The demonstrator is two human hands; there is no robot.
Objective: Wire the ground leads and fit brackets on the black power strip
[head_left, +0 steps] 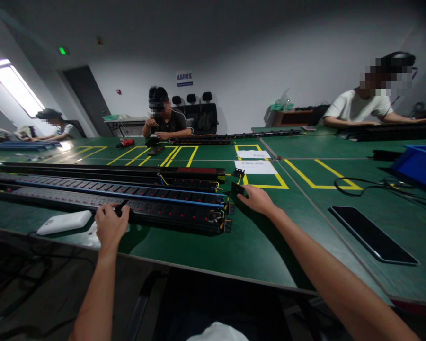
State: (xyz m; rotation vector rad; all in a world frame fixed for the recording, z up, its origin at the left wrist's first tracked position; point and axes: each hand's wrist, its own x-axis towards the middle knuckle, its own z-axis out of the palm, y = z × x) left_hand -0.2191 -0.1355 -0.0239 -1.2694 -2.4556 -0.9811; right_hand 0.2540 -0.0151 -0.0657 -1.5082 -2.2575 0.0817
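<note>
Long black power strips with rows of sockets and small red marks lie side by side on the green table. My left hand is closed at the near edge of the closest strip, thumb and fingers curled; a dark patch between them is hard to make out. Beyond the strips' right ends, my right hand pinches a small black end piece just above the tabletop. Another black end piece hangs on yellow wires near a strip's end. Blue edging runs along one strip.
A white power bank lies left of my left hand. On the right are a phone, black cables and a blue bin. Paper sheets lie ahead within yellow tape. Co-workers sit across the table.
</note>
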